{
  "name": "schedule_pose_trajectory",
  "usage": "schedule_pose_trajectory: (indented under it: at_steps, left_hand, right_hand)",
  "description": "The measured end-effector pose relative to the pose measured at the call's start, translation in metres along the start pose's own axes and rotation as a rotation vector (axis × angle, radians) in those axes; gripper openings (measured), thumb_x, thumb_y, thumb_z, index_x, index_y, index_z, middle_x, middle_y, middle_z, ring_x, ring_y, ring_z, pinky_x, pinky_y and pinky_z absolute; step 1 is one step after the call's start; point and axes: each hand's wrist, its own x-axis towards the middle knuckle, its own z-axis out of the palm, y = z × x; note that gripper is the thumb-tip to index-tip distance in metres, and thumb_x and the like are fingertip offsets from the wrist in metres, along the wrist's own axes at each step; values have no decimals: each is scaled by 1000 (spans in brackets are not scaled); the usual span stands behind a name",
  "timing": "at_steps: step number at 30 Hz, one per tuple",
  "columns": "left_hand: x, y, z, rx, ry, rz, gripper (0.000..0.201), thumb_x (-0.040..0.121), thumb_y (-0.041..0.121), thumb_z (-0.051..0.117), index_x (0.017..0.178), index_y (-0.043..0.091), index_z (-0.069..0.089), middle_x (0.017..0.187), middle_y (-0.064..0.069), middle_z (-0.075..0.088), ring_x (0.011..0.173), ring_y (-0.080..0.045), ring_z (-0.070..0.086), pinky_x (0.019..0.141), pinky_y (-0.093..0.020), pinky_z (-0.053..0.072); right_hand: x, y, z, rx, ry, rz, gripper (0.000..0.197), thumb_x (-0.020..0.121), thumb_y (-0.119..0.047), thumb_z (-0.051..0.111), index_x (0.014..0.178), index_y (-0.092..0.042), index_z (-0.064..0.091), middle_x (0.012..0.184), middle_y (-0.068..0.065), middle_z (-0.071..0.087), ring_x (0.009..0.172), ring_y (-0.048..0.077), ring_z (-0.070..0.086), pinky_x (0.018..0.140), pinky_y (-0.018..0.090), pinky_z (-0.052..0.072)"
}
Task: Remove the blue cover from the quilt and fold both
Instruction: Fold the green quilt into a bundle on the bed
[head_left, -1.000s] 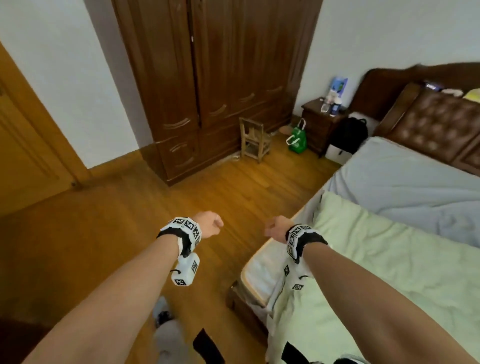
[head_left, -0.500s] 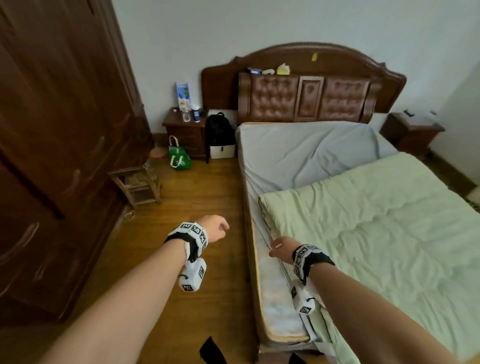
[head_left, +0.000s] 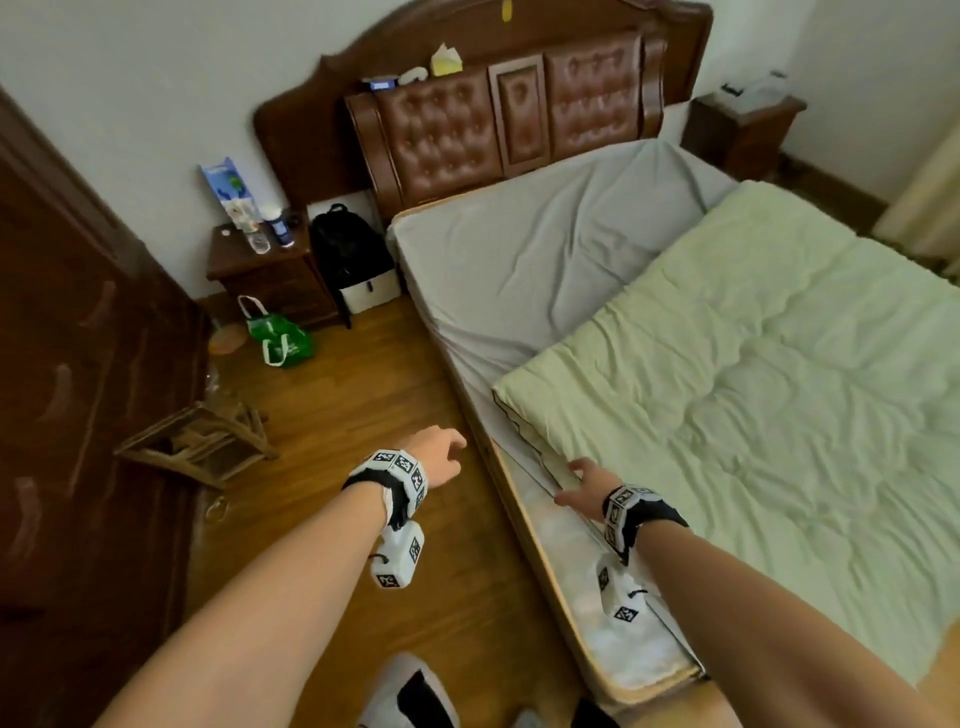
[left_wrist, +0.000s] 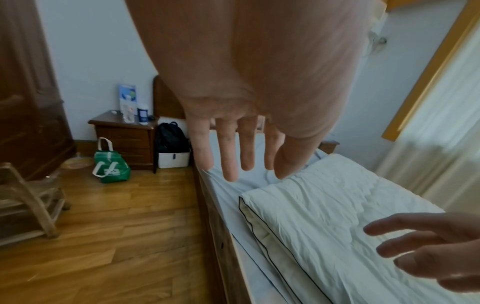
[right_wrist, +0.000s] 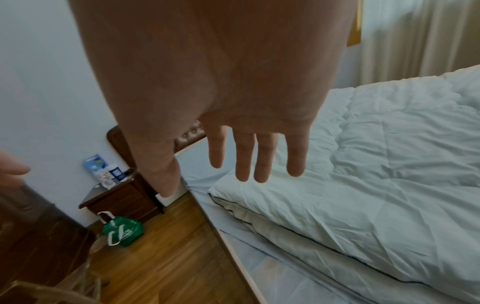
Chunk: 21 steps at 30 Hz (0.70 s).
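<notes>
The bed is taking up the right half of the room, its grey-blue sheet lying bare near the tufted brown headboard. The quilt, in its pale cover that is reading light green from the head view and bluish white from the wrist views, is lying spread flat across the nearer part of the bed, its dark-piped corner sitting close to the bed's left edge. A dark wooden wardrobe is standing along the left, with a small wooden chair in front of it on the wooden floor. A nightstand is carrying bottles and a blue box beside the headboard, with a black backpack just beside it and a green bag lying on the floor in front. The right hand is hovering over the quilt's near edge with fingers spread straight and wide, holding nothing; contact with the fabric cannot be told. The left hand is hanging over the floor just beside the bed, fingers straight and relaxed, empty.
</notes>
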Motion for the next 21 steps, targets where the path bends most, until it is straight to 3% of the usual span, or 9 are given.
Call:
schedule_pose_trajectory:
  at_steps: [3,6,9,12,16,18,21]
  left_hand:
    - [74,17,-8,59,-54,23,54,90,34,56,141,36,39,143,2,44,112,-25,58,88,-38,51]
    - [148,35,-8,100,-79,67,59,90,40,55,145,31,36,147,-2,39,119,-28,55,94,-41,48]
    - [261,44,11,111,-84,106,55,92,46,50,142,23,41,143,-7,44,125,-29,49,96,-43,43]
    - [372,36,39,71,-109,26,63,90,51,49,141,16,40,141,-13,42,128,-33,42,98,-46,40]
    - [510,21,89,5,-291,-90,95,82,59,61,151,8,20,152,-18,28,138,-37,31,111,-45,31]
    - [560,20,106,-62,-431,-124,109,76,61,69,152,5,13,154,-17,30,139,-37,32,112,-43,31]
    - [607,25,118,-128,-622,-89,89,69,55,79,135,5,45,133,-15,55,120,-34,55,92,-31,43]
  right_hand:
    - [53,11,-20,50,32,54,79,80,-48,71,147,-26,33,141,10,50,125,30,52,100,37,45]
    - [108,18,-32,60,43,101,84,78,-51,73,147,-28,32,141,11,49,126,33,48,102,43,44]
    - [200,23,-26,95,36,147,87,78,-52,73,149,-29,29,145,11,43,130,36,43,105,44,42]
    - [296,17,-1,137,-14,177,94,75,-53,75,151,-32,24,152,8,36,135,35,38,110,44,37]
    - [401,10,45,208,-79,331,114,68,-52,81,154,-35,8,159,10,15,145,39,15,119,48,20]
    - [436,10,59,223,-95,436,125,65,-51,83,154,-35,-3,161,12,3,146,42,4,120,49,15]
    - [468,7,67,262,-121,565,141,55,-51,88,151,-36,-13,160,9,-4,146,42,-3,119,55,15]
